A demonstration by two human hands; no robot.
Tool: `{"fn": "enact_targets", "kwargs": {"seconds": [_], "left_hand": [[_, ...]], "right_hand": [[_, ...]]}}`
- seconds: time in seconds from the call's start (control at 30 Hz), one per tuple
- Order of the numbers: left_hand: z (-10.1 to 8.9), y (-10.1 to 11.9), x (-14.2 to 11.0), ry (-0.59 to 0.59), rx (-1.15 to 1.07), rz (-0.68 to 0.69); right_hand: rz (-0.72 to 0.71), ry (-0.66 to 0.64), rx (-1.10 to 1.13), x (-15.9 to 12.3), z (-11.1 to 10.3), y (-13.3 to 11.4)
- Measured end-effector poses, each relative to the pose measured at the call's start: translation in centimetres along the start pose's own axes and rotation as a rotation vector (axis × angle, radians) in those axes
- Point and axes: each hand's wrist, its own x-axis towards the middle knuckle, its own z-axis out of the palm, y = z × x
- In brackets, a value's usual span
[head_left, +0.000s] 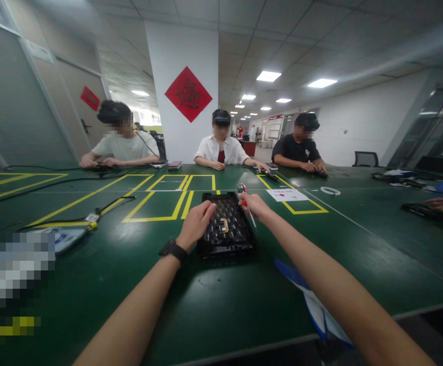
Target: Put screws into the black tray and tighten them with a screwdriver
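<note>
A black plastic case (231,249) lies flat on the green table in front of me, its patterned inside facing up. Inside it sits a small gold-and-white part (225,225). At the case's left edge, my left hand (198,219) grips the rim with curled fingers, a dark watch on the wrist. My right hand (257,207) is closed around a screwdriver (241,188) with a red-and-clear handle, over the case's far right corner. Its thin metal shaft slants down toward me below the hand. The tip touches nothing that I can make out.
Yellow tape (148,220) outlines areas on the green table (129,284). A paper sheet (288,195) and a white ring (330,191) lie beyond my right hand. A blue-and-white item (313,300) lies under my right forearm. Cables run at left. Several people sit around the table.
</note>
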Motion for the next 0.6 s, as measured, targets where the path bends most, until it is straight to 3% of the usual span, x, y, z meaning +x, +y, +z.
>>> {"fn": "enact_targets", "kwargs": {"seconds": [0.13, 0.27, 0.43, 0.6], "left_hand": [[1.1, -4.3, 0.6, 0.174, 0.013, -0.067], [3.1, -7.2, 0.8, 0.105, -0.047, -0.273], [4.3, -7.9, 0.8, -0.003, -0.179, -0.318], [4.5, -8.4, 1.1, -0.01, -0.207, -0.323]], "right_hand": [[0.129, 0.05, -0.233, 0.4, -2.0, 4.0], [0.176, 0.097, -0.403, -0.3, -0.9, 6.1], [0.145, 0.104, -0.661, -0.9, 0.9, 6.2], [0.129, 0.122, -0.748, -0.5, 0.4, 4.5]]}}
